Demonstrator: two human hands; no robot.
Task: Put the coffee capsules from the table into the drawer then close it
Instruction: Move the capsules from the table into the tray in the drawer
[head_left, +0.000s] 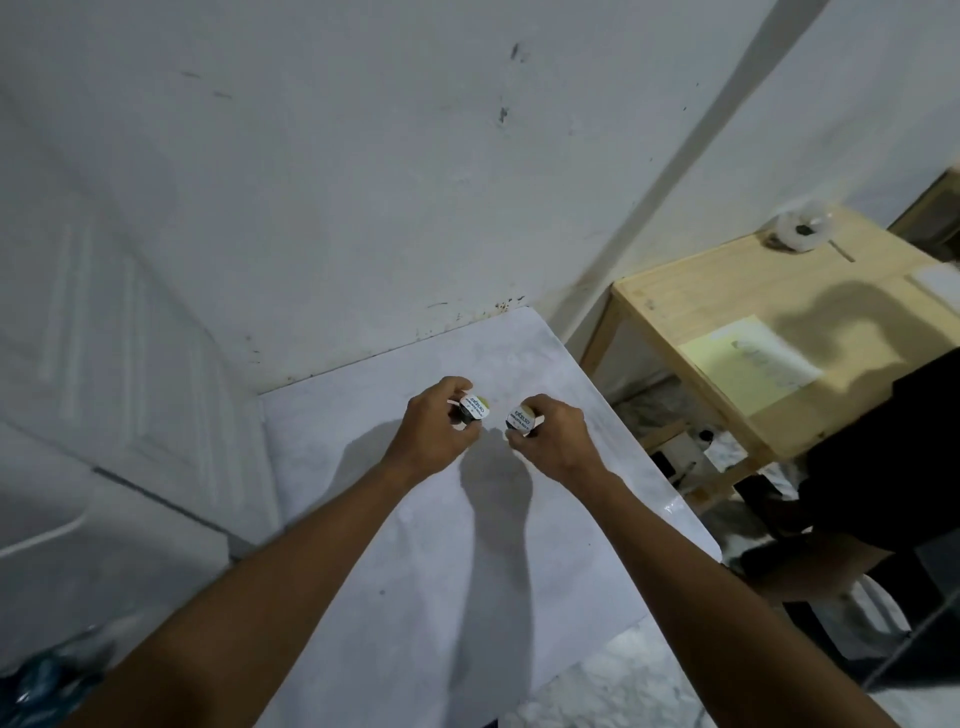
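Note:
Two coffee capsules with white printed foil lids and dark bodies are held over the white table (395, 519). My left hand (434, 428) is closed around the left capsule (472, 407), its lid tilted toward me. My right hand (550, 436) grips the right capsule (521, 419) between thumb and fingers. The two capsules are a short way apart, near the far middle of the tabletop. No drawer shows in this view.
A white wall rises directly behind the table. To the right stands a light wooden table (769, 332) with a yellow sheet of paper (748, 364) and a small clear object (797, 231). Something black (883, 467) lies at the right edge, and clutter sits below on the floor.

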